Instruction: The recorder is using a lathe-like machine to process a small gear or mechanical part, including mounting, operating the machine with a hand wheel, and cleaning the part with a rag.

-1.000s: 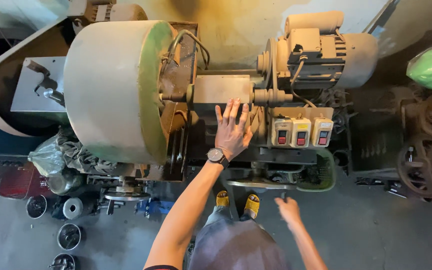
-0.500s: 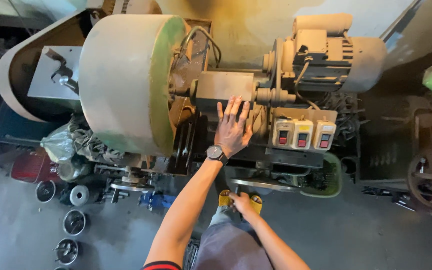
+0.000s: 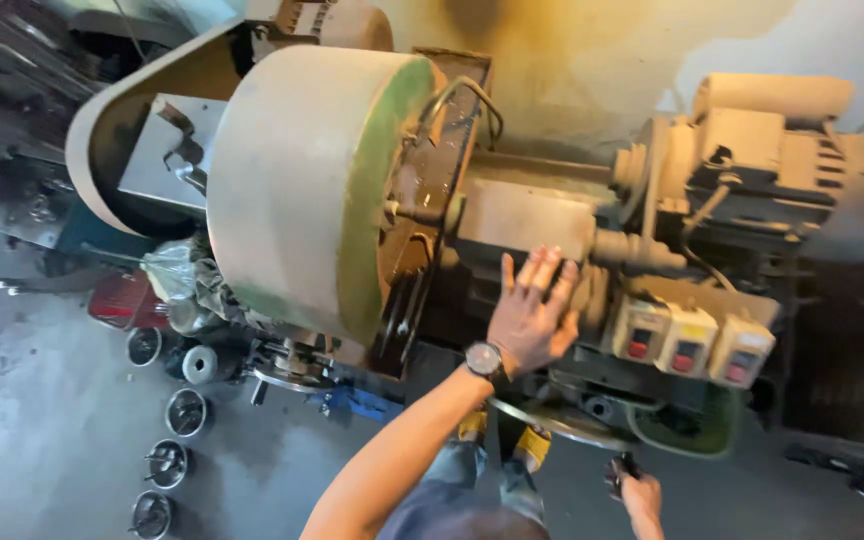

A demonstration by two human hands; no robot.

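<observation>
My left hand (image 3: 534, 318), with a wristwatch (image 3: 484, 358) on its wrist, lies flat with the fingers spread on the dusty metal body of a large machine (image 3: 527, 215). It rests just left of a row of three beige switch boxes (image 3: 687, 345) with red buttons. My right hand (image 3: 640, 492) is low at the bottom edge, its fingers closed around a small dark object (image 3: 620, 467) beside a curved metal bar (image 3: 552, 420). A big tan drum with a green rim (image 3: 302, 180) stands left of my left hand.
A dusty electric motor (image 3: 762, 160) sits at the right end of the machine. Several round metal parts (image 3: 184, 410) lie on the grey concrete floor at the lower left. A green bin (image 3: 687, 430) stands under the switch boxes. My yellow-toed shoes (image 3: 527, 445) are below the machine.
My right hand has moved from in front of my body down to the right and closed on a small dark object. The left hand has stayed flat on the machine.
</observation>
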